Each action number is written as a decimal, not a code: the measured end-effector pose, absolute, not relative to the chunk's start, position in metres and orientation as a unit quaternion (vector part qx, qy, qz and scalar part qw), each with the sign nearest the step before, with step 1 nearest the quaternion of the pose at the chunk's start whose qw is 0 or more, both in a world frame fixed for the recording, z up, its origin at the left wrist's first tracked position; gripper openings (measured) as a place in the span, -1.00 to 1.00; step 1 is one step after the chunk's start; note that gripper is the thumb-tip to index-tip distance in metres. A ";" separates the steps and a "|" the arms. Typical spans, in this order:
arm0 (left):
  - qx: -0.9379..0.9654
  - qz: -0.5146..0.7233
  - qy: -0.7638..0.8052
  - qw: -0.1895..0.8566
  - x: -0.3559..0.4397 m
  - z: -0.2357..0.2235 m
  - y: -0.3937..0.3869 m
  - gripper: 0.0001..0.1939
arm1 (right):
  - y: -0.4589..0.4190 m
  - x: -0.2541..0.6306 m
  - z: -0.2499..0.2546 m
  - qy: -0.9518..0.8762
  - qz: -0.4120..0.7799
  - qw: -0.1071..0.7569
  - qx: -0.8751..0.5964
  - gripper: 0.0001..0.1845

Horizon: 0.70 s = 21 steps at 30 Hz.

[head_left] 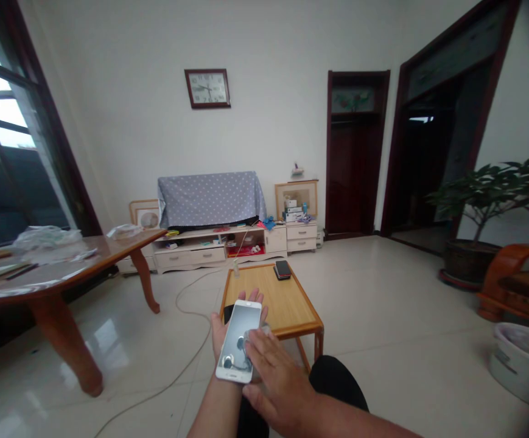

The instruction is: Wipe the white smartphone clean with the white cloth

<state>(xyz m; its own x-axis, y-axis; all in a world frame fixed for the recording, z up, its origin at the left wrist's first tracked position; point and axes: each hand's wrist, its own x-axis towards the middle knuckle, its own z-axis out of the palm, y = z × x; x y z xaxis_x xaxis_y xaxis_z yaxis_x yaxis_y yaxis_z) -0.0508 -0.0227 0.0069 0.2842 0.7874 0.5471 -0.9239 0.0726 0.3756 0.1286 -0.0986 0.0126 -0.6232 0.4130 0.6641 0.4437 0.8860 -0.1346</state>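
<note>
A white phone (pixel 239 342) sat in the left hand (pixel 221 334), with the fingers curved up behind it.

The right hand (pixel 277 377) was spread wide, its fingers on the phone's side, by a small pale wad (pixel 259 333) that was hard to make out. Both hands were over the near edge of a low bamboo table (pixel 287 298), with open room on top before a dark phone (pixel 282 269).
</note>
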 end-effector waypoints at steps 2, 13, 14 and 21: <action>0.333 0.598 -0.094 0.723 -0.054 0.004 -0.024 -0.07 | -0.111 0.129 -0.003 -0.917 -0.036 0.345 -0.195 -0.26; 0.337 0.585 -0.080 0.733 -0.040 -0.006 -0.021 -0.12 | -0.118 0.105 0.003 -0.925 -0.077 0.339 -0.154 -0.26; 0.337 0.586 -0.080 0.733 -0.042 -0.007 -0.022 -0.11 | -0.117 0.104 -0.002 -0.921 -0.087 0.351 -0.144 -0.24; 0.346 0.574 -0.084 0.738 -0.049 -0.011 -0.026 -0.07 | -0.107 0.113 -0.003 -0.923 -0.098 0.351 -0.119 -0.23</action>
<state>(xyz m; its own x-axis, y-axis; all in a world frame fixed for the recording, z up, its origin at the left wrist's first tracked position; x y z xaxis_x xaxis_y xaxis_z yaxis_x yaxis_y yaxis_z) -0.0487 -0.0261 -0.0113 0.3276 0.7881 0.5211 -0.9048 0.1028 0.4133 0.1129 -0.1071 -0.0030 -0.7248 0.1509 0.6722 0.2889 0.9524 0.0978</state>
